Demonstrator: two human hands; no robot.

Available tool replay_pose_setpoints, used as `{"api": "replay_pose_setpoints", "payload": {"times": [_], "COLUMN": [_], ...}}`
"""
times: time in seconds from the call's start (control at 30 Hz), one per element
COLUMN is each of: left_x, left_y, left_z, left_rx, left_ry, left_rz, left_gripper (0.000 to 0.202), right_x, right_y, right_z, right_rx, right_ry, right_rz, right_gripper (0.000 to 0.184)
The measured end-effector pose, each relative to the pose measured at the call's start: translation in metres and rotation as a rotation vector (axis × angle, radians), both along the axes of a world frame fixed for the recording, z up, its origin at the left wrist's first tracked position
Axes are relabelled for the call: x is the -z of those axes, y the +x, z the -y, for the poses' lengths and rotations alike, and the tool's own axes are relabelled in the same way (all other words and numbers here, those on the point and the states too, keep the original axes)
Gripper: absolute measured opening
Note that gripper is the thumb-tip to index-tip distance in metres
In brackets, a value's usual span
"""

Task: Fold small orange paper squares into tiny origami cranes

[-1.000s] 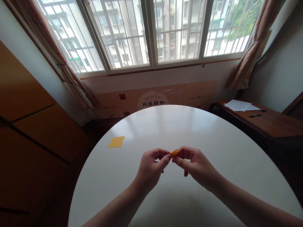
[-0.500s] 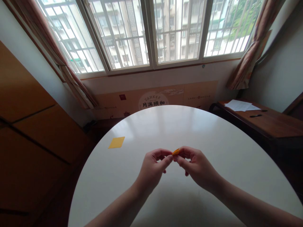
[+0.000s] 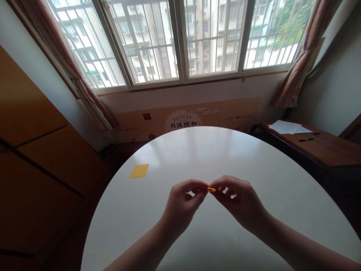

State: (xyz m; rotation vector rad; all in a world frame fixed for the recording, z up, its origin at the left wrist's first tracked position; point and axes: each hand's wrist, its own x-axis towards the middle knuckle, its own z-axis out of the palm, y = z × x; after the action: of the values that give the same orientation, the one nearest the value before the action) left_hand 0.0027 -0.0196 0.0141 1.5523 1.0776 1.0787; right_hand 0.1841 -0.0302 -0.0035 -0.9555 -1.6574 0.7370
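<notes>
Over the middle of the round white table [image 3: 262,165], my left hand [image 3: 182,207] and my right hand [image 3: 239,201] meet fingertip to fingertip. Both pinch a small folded piece of orange paper [image 3: 211,189], of which only a thin sliver shows between the thumbs and forefingers. The hands hover just above the tabletop. A flat yellow paper square [image 3: 139,171] lies on the table to the far left, well away from both hands.
A dark wooden side table [image 3: 324,145] at the right carries white sheets [image 3: 289,127] and a black pen [image 3: 306,139]. A printed cardboard panel [image 3: 183,118] leans under the barred window. Wooden cabinet [image 3: 34,150] on the left.
The orange piece has turned edge-on and looks thinner and flatter. Both hands shifted slightly lower and the right-hand fingers spread a bit over it.
</notes>
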Motion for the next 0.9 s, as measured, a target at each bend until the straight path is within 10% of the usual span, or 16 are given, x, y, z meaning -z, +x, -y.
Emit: {"api": "replay_pose_setpoints", "payload": {"times": [0.53,0.9], "left_x": [-0.0073,-0.0075], "left_y": [-0.0018,-0.0047], "left_z": [-0.0015,-0.0042], "left_rx": [0.071,0.121], "left_ry": [-0.393,-0.362], "left_rz": [0.29,0.237], "left_gripper": [0.037,0.026], "right_x": [-0.0039,-0.0026], "right_y": [0.0068,0.0048], "right_z": [0.0045,0.0043], "right_rx": [-0.034,-0.039], "right_ry": [0.373,0.424], "right_rz": [0.082,0.182], "right_gripper": [0.025,0.024]}}
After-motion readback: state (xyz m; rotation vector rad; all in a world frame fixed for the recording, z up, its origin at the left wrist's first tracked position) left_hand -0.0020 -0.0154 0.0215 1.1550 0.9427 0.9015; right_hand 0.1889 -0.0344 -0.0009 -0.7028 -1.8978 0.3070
